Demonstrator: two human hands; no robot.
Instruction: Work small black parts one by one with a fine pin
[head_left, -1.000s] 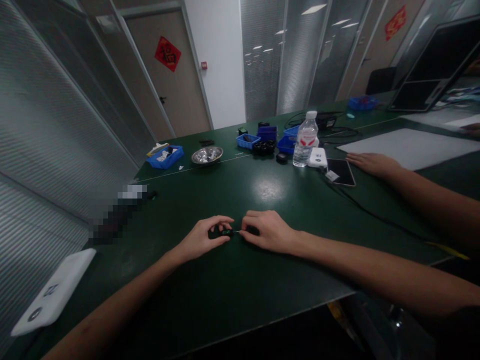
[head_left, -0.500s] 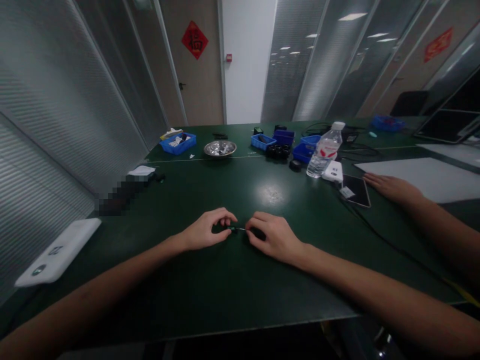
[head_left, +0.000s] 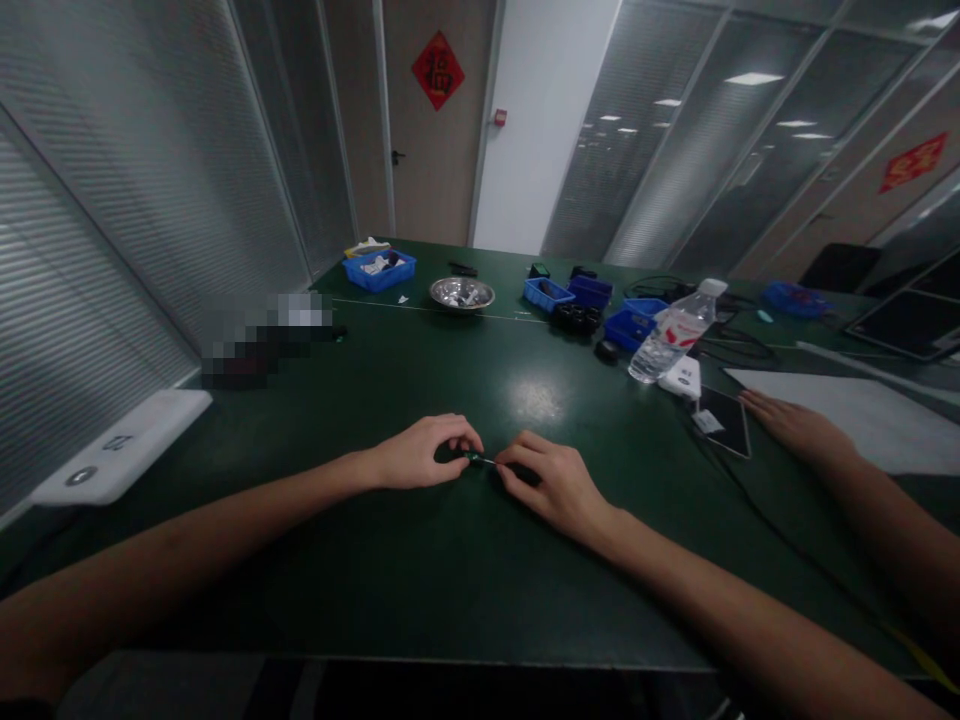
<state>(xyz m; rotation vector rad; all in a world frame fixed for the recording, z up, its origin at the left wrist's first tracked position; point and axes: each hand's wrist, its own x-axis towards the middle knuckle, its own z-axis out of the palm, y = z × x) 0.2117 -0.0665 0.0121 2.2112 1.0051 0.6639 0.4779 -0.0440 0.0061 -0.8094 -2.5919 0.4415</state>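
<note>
My left hand (head_left: 420, 452) rests low over the green tabletop, thumb and fingers closed on a small dark green piece (head_left: 474, 458). From that piece a thin, pale metal-looking rod (head_left: 488, 461) points toward my right hand (head_left: 555, 483). The thumb and forefinger of my right hand pinch the rod's other end. Both hands stay close together, with a short gap between the fingertips. The piece is too small to name, and part of it is hidden by my left fingers.
Beyond my hands stand a steel bowl (head_left: 462, 308), a blue basket (head_left: 380, 284) and a tilted-looking water bottle (head_left: 675, 333). Another person's hand (head_left: 799, 428) lies at the right by a dark tablet-like device (head_left: 726, 420) and a cable. A white box (head_left: 124, 450) sits at the left.
The view has tilted and swung a little, so the background sits further right. Both hands keep nearly the same pinch on the small piece and rod.
</note>
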